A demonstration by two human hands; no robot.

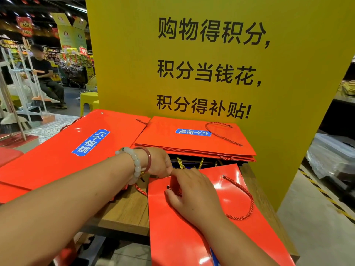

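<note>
A flat red paper gift bag (221, 227) with a red rope handle (247, 196) lies in front of me on a wooden table (126, 210). My left hand (158, 163), with a white bead bracelet and a red bangle on the wrist, grips the bag's top edge at its far left corner. My right hand (190, 191) lies on the bag near the top, fingers curled at the left rope hole and pinching the bag's edge there.
A large red bag with a blue label (76, 146) lies flat at the left. A stack of red bags (194, 139) sits behind, over dark bags with gold ropes (192, 163). A yellow sign wall (211, 64) stands behind the table. A seated person (45, 73) and brooms are far left.
</note>
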